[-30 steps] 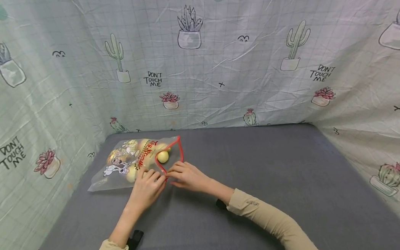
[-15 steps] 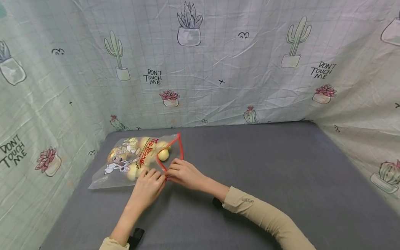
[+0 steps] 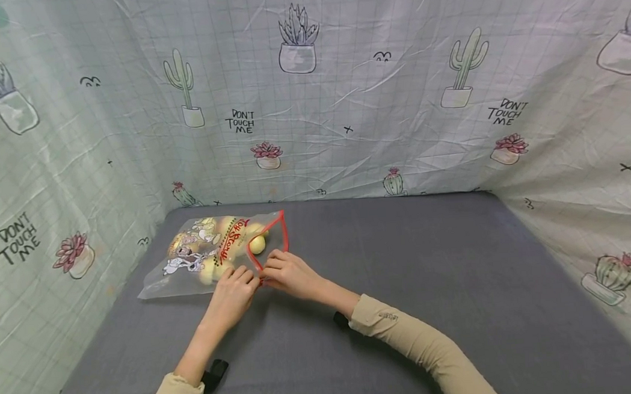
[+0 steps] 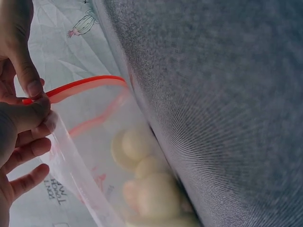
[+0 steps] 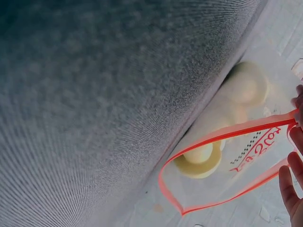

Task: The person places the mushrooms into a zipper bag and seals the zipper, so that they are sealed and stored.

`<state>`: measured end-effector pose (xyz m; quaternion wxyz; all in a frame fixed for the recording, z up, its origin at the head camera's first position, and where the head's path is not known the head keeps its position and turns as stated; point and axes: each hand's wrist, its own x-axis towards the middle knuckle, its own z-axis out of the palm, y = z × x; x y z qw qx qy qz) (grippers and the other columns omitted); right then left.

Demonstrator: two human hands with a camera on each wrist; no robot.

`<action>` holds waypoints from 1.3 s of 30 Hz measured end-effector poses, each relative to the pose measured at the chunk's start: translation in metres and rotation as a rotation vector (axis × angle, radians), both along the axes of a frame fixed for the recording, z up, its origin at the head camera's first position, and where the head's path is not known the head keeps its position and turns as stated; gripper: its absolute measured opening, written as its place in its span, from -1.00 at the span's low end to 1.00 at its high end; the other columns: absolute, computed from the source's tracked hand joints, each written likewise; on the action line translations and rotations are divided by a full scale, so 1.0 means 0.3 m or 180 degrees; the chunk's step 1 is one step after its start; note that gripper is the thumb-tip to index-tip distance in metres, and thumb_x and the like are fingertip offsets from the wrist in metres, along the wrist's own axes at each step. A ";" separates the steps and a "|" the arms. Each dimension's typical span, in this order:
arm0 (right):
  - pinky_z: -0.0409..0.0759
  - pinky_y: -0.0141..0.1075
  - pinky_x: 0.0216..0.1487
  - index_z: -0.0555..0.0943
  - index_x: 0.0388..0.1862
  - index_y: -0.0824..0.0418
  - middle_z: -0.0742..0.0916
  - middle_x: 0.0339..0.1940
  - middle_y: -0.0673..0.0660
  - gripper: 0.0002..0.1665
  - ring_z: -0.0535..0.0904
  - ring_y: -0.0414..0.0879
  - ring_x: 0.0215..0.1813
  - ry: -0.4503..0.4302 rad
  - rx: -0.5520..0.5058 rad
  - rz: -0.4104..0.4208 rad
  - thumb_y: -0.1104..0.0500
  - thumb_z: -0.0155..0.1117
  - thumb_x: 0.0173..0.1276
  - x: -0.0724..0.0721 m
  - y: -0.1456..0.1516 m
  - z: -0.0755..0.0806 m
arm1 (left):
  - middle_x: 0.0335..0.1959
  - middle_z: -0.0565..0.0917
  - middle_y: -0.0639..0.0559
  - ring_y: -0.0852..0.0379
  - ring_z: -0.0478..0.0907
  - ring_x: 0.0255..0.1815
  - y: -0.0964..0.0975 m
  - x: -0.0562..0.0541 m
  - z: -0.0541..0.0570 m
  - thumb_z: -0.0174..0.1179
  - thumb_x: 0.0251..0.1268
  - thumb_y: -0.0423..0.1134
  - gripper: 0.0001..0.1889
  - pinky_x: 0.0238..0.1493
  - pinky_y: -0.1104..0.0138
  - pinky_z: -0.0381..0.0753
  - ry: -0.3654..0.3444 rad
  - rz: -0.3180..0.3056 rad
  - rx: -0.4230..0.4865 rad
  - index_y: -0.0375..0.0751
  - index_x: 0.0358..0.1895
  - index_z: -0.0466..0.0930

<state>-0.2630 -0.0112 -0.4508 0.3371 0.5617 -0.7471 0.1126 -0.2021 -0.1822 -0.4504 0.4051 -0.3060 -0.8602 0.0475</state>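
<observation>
A translucent zip bag (image 3: 191,286) with a red zip edge and "Toy Story" print lies on its side at the left of the table. Its mouth gapes toward the right. Several pale yellow round objects show inside, one yellow ball (image 3: 257,244) right at the mouth. At the near corner of the opening, my left hand (image 3: 231,294) pinches the end of the red zip (image 4: 85,84). My right hand (image 3: 294,275) pinches the same corner from the right, its fingertips against those of the left. In the left wrist view, the red end pokes out between thumbs and fingers.
A dark grey cloth covers the table (image 3: 407,276). Behind and at both sides hangs a pale curtain (image 3: 342,99) printed with cacti. Black wrist straps (image 3: 215,375) show beneath the forearms.
The right thumb, apart from the bag's corner a second ago, has closed in on it. Over the last half second, the hands and bag have stayed almost still.
</observation>
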 end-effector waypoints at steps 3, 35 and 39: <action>0.40 -0.48 -0.09 0.64 -0.31 0.00 0.67 -0.34 -0.13 -0.84 0.45 -0.25 -0.17 0.0054 -0.0004 -0.0011 0.04 0.26 0.12 -0.004 -0.004 0.001 | -0.63 0.53 0.00 0.06 0.40 -0.50 -0.005 -0.003 -0.001 0.20 -0.12 -0.35 -0.92 -0.43 0.26 0.29 0.0032 -0.0061 0.0054 -0.22 -0.63 0.51; 0.42 -0.47 -0.19 0.64 -0.33 0.01 0.68 -0.33 -0.17 -0.84 0.47 -0.21 -0.10 0.0322 -0.0091 0.0099 0.02 0.17 0.20 -0.015 -0.015 0.001 | -0.67 0.51 0.03 0.09 0.34 -0.52 -0.025 -0.008 0.003 0.08 -0.26 -0.53 -0.89 -0.45 0.27 0.23 0.0156 -0.0439 0.0222 -0.26 -0.66 0.52; 0.44 -0.47 -0.17 0.64 -0.36 0.02 0.68 -0.35 -0.15 -0.86 0.48 -0.20 -0.12 0.0341 -0.0145 0.0113 0.04 0.20 0.18 -0.020 -0.014 -0.003 | -0.68 0.50 0.04 0.08 0.35 -0.52 -0.024 -0.008 0.001 0.01 -0.20 -0.50 -0.87 -0.47 0.27 0.24 0.0176 -0.0465 0.0253 -0.25 -0.69 0.49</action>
